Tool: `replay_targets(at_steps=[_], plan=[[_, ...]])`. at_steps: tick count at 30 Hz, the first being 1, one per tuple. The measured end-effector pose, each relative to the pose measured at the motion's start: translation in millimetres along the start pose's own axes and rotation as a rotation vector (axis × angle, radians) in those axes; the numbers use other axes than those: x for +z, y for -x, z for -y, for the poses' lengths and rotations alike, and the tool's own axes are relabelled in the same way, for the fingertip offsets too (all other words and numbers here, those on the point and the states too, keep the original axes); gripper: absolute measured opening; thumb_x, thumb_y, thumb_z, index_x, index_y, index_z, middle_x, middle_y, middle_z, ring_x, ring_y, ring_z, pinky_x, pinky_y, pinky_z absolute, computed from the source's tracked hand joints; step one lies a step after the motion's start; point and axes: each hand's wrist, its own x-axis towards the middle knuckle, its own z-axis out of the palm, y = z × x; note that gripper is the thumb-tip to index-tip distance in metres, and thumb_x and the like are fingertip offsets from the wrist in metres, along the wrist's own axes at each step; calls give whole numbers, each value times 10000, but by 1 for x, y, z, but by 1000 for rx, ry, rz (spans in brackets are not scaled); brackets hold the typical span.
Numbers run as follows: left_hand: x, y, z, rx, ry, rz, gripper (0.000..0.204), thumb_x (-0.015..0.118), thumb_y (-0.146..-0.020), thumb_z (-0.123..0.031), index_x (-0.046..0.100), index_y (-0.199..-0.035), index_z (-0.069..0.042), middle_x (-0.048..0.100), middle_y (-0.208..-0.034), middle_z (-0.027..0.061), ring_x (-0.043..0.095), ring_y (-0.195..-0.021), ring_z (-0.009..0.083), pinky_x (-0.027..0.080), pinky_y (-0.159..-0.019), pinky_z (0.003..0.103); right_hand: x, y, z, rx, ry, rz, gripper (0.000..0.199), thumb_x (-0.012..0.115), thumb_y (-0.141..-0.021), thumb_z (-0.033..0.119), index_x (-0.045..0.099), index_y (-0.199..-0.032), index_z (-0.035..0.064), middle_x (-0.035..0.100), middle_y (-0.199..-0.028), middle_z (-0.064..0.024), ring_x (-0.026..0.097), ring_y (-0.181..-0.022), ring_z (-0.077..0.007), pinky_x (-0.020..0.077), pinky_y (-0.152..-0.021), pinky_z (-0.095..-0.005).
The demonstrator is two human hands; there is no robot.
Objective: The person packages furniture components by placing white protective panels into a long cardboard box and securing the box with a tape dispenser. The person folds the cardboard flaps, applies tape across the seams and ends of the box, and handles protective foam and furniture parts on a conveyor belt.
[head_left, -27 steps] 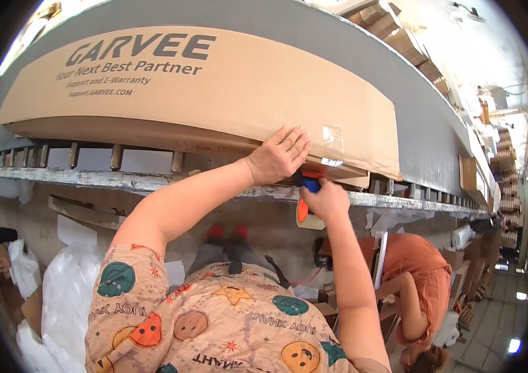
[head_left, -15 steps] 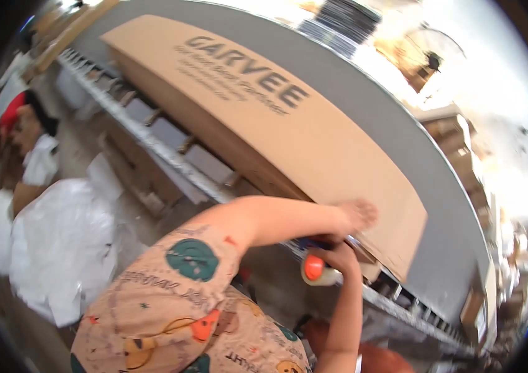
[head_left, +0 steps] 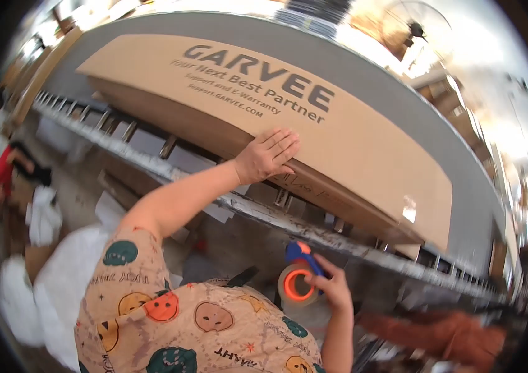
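A long brown cardboard box (head_left: 363, 143) with dark printing on top lies lengthwise on a roller conveyor. My left hand (head_left: 268, 155) rests on the box's near top edge, its fingers stretched out flat. Below the conveyor's near rail, my right hand (head_left: 331, 283) is closed around a tape dispenser (head_left: 300, 273), which has a blue body and an orange hub with a roll of tape on it. The dispenser is apart from the box. A shiny patch shows near the right end of the box top.
The conveyor's metal rail (head_left: 251, 208) runs along the near side of the box, with rollers showing. Behind the box is a grey surface (head_left: 388, 112). White bags (head_left: 71, 280) lie at the lower left. A fan (head_left: 414, 30) and stacked cartons (head_left: 447, 99) are at the far right.
My left hand has moved left along the box from near its right end. My right hand has drawn the tape dispenser down, away from the box. The view has shifted.
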Motion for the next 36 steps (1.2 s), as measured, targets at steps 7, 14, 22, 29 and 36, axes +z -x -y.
replay_targets(at_steps=[7, 14, 22, 29, 36], plan=[[6, 20, 10, -73, 43, -142, 489, 575, -884, -379, 557, -1207, -12, 534, -1279, 144, 488, -1215, 308, 358, -1050, 438, 60, -53, 233, -551, 535, -653, 554, 740, -746, 381, 640, -1105, -29, 685, -897, -139, 650, -860, -185, 502, -762, -312], [4, 17, 16, 12, 25, -218, 468, 578, -876, -358, 584, -1183, -5, 579, -1220, 144, 530, -1171, 306, 390, -1022, 432, 73, -88, 200, -204, 889, -648, 512, 679, -731, 485, 686, -1039, 76, 685, -838, -186, 673, -778, -314, 514, -718, -391], [4, 9, 14, -15, 96, -263, 455, 621, -827, -334, 615, -1119, 15, 597, -1181, 174, 529, -1168, 324, 394, -1010, 441, 139, -97, 82, 45, 1041, -772, 730, 623, -719, 591, 572, -1266, 111, 618, -846, -274, 649, -800, -423, 532, -729, -471], [39, -38, 8, 42, 32, 109, 613, 660, -755, -248, 481, -1270, 33, 478, -1332, 210, 416, -1282, 329, 316, -1073, 446, 77, -161, 102, -190, 758, -173, 497, 688, -728, 380, 672, -1100, 51, 698, -1000, -136, 656, -935, -272, 496, -846, -367], [-27, -15, 0, -123, 245, 55, 594, 753, -685, -274, 542, -1180, -23, 510, -1297, 138, 420, -1275, 310, 325, -1075, 407, 40, -76, 182, -83, 452, 486, 526, 707, -742, 148, 596, -1220, -43, 667, -1002, -85, 604, -916, -143, 467, -849, -269]])
